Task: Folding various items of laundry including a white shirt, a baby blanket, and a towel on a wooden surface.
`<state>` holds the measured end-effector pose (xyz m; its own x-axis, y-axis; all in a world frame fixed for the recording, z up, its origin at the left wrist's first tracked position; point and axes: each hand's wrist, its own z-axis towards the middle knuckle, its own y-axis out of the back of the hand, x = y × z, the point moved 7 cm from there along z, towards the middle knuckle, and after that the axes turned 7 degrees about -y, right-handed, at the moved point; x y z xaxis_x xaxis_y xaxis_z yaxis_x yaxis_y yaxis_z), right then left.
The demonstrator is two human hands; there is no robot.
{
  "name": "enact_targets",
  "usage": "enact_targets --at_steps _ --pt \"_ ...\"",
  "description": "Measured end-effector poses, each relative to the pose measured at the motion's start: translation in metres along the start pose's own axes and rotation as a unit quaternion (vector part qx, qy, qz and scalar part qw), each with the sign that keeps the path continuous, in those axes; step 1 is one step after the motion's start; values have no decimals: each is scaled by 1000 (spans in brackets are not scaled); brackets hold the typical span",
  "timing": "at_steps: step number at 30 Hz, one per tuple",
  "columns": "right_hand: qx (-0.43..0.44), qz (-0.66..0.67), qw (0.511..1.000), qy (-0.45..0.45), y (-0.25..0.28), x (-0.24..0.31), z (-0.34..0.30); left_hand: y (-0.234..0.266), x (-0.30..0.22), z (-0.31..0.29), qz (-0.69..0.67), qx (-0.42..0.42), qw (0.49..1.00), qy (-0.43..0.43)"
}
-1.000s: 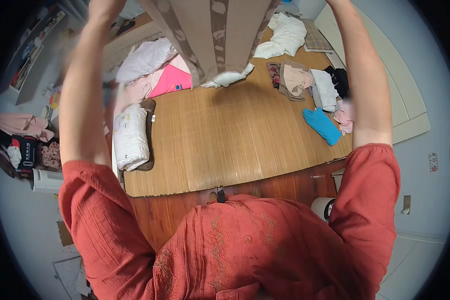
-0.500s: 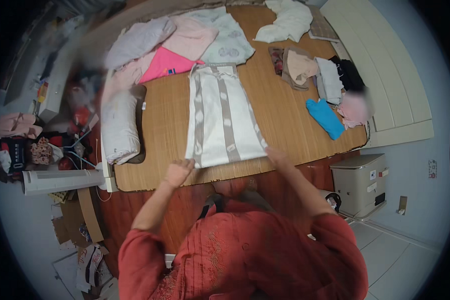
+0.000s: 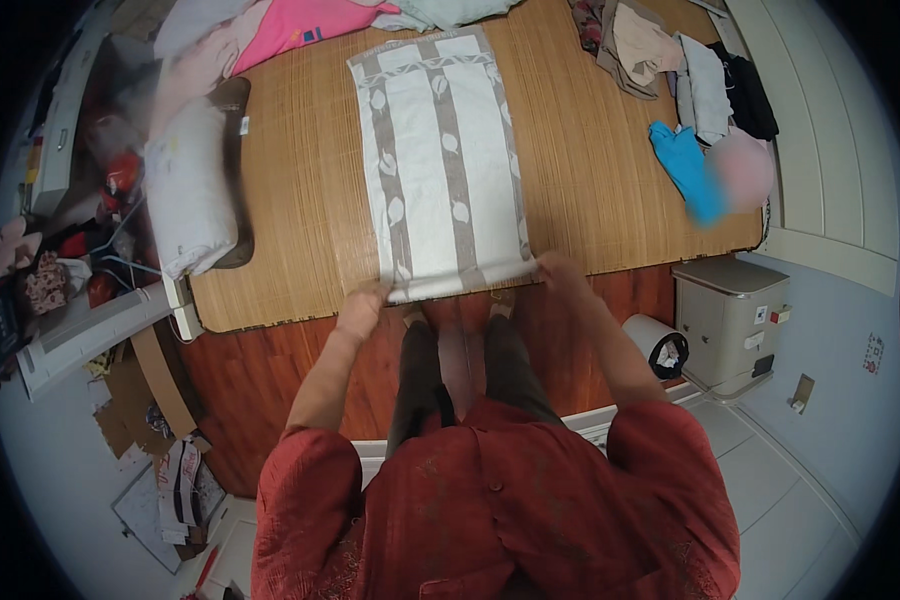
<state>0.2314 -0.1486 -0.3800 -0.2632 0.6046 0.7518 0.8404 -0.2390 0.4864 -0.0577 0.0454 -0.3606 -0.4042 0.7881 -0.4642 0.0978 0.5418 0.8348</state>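
Observation:
A white towel (image 3: pixel 420 165) with grey-brown leaf-patterned stripes lies lengthwise on the bed's bamboo mat (image 3: pixel 300 190). Its far end is flat, and its near edge is slightly raised and folded at the front of the bed. My left hand (image 3: pixel 366 306) is closed on the near left corner of the towel. At the near right corner, my right hand (image 3: pixel 562 276) has its fingers closed on the same edge, somewhat blurred.
A white pillow (image 3: pixel 195 190) lies to the left. Pink clothing (image 3: pixel 310 35) is at the far left, folded garments (image 3: pixel 645 45) and a blue cloth (image 3: pixel 682 170) at the right. A beige cabinet (image 3: pixel 725 320) and a bin (image 3: pixel 655 345) stand right of the bed.
The towel has come toward me and lies flatter, its near edge now at the bed's front edge. Both hands still hold its corners. My view has shifted nearer to my body.

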Motion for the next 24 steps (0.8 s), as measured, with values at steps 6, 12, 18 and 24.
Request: enact_targets --at_steps 6,12,18,24 --pt "-113 -127 982 84 32 53 75 49 45 47 -134 -141 972 135" --pt "-87 -288 948 105 -10 44 63 40 4 63 -12 -183 976 120" --pt "-131 -448 850 246 -72 55 35 -44 -7 63 138 -64 988 34" --pt "-102 -415 892 146 -64 30 72 -37 21 80 215 -24 976 30"
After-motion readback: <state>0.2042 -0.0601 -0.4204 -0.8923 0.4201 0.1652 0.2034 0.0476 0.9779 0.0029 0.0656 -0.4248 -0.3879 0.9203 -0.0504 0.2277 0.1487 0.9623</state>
